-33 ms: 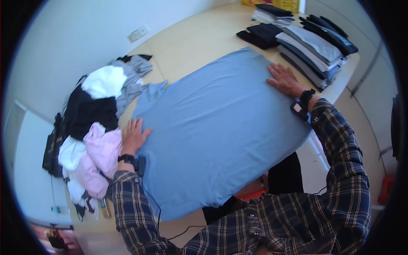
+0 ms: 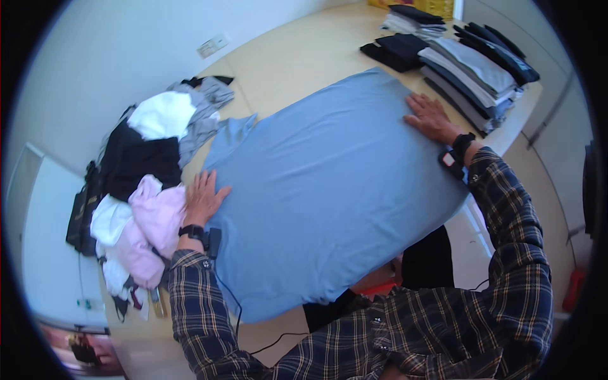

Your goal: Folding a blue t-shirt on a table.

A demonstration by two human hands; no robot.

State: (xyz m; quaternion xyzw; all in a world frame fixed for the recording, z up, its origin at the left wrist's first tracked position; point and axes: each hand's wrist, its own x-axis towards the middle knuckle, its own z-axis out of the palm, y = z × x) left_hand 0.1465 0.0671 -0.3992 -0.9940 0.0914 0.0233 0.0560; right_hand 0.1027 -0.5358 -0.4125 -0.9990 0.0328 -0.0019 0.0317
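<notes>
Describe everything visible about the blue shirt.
The blue shirt is plain, soft-looking fabric, spread nearly flat with shallow wrinkles. A sleeve-like flap sticks out at upper left. It lies on the pale table, its near edge apparently overhanging. The left hand rests at its left edge, the right hand at its right.

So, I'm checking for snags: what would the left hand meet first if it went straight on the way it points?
Probably the sleeve-like flap of the blue shirt, which lies just ahead of the left hand; how high the flap stands is hard to judge.
</notes>
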